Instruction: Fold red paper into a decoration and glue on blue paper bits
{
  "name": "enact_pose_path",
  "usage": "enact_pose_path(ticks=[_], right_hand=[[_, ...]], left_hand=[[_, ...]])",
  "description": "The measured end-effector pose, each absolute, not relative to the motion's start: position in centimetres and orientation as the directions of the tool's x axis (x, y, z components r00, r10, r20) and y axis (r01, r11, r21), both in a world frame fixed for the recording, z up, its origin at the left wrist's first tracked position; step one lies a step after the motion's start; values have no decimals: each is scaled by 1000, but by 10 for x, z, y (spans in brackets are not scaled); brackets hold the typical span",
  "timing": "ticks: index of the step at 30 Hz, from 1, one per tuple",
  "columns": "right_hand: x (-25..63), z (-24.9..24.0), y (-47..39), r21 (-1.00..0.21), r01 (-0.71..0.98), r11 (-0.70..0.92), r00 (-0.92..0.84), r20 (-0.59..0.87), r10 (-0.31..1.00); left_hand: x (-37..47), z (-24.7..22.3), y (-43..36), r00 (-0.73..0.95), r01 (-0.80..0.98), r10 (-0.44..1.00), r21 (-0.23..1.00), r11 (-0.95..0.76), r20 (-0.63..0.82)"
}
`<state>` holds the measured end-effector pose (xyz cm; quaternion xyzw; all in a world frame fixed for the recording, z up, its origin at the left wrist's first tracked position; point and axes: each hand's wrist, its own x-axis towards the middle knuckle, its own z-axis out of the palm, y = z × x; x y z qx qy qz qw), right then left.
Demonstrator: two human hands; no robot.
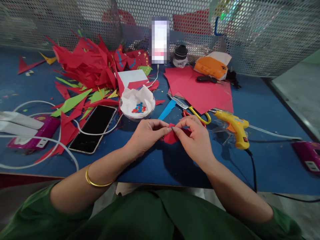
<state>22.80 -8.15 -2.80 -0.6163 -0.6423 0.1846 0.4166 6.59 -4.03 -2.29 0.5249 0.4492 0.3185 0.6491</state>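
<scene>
A small red paper piece [171,136] is held between both hands over the blue table, close to its front edge. My left hand [148,135] pinches it from the left between thumb and forefinger. From the right, my right hand [193,138] grips it with thumb and forefinger, and a tiny bluish bit shows between the fingertips. Behind the hands lie a blue paper strip [167,110] and scissors with yellow handles [197,114]. A bowl lined with white paper [137,100] holds small blue and red bits, just beyond my left hand.
Red and green scraps [87,63] pile up at the back left, near a dark phone [93,128] and white cables. Red sheets [200,88] lie at the back right. A yellow glue gun [233,126] rests right of my hands. A metal mesh [140,20] stands behind.
</scene>
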Motion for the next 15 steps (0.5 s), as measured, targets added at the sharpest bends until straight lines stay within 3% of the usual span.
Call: enact_pose_path(ticks=[4,9,15], right_hand=[[230,-26,-82,-769,621,151,119,283,952],[243,-27,-79,-875,480,68,87,125,988],[249,-24,-77,-863,505,-5,40,17,999]], left_hand=[[66,-23,-41,381,72,895,972,223,-233],[65,-23,-40,375,57,891,966,252,-255],[65,-23,-40,363,44,890,959,280,-276]])
